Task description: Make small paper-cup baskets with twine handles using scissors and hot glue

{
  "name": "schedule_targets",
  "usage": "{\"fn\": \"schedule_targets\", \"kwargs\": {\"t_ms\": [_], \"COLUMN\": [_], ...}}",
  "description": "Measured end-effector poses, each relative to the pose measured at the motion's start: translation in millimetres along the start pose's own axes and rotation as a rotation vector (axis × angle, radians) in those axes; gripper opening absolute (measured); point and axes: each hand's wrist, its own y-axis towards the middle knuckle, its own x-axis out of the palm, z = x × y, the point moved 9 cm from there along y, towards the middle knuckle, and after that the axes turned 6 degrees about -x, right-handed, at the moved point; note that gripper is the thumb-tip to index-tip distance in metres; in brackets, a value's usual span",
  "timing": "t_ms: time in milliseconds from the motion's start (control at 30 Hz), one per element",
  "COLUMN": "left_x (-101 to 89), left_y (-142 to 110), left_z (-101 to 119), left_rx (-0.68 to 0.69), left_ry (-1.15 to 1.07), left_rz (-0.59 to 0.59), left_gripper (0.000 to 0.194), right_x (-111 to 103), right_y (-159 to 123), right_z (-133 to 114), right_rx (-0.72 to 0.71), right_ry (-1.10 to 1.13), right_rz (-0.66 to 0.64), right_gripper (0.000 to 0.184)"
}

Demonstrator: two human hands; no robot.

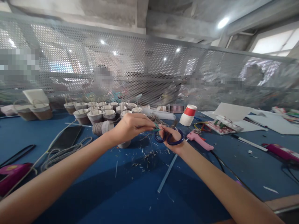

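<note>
My right hand (174, 139) has the scissors (175, 140) hooked on it, their dark blue handle loops around the fingers and the blades pointing up and away. Its fingertips meet those of my left hand (134, 125) in the middle of the view. Pinched in my left fingers is a thin green strip (157, 129) that reaches toward the right fingertips; its exact kind is too small to make out. Below the hands, thread scraps (147, 155) litter the blue table (130, 199). A twine-wrapped cup (100, 128) lies on its side just left of my left hand.
Several small handled buckets (95, 115) stand along the back left. A dark flat slab (66, 137) and a cord coil (63, 155) lie at left. Stacked paper cups (188, 115), a pink glue gun (199, 140), a clear glue stick (167, 174) and a marker (251, 143) lie rightward. A perforated screen (144, 68) stands behind.
</note>
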Motion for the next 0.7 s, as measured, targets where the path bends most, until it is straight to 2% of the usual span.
{"fn": "schedule_targets", "kwargs": {"t_ms": [67,233,367,467,600,700], "left_x": [-1.2,14.3,21.5,23.3,26.3,28.2], "left_y": [-1,-4,-4,-4,-3,-3], "left_z": [2,2,8,11,6,7], "left_rx": [0.008,0.036,0.065,0.059,-0.030,-0.035], "left_ry": [0.088,0.431,0.642,0.589,0.368,0.267], "left_rz": [0.005,-0.142,-0.184,-0.204,-0.280,-0.320], "left_gripper": [0.018,0.029,0.036,0.032,0.026,0.025], "right_x": [-2,-6,-10,-11,-11,-12], "right_y": [0,0,1,2,2,1], "right_z": [3,8,11,13,14,15], "right_rx": [0.033,0.093,0.098,0.101,0.101,0.103], "right_ry": [0.039,0.109,0.111,0.083,0.042,0.023], "right_rz": [0.034,0.085,0.090,0.070,0.038,0.037], "right_gripper": [0.024,0.021,0.021,0.016,0.010,0.009]}}
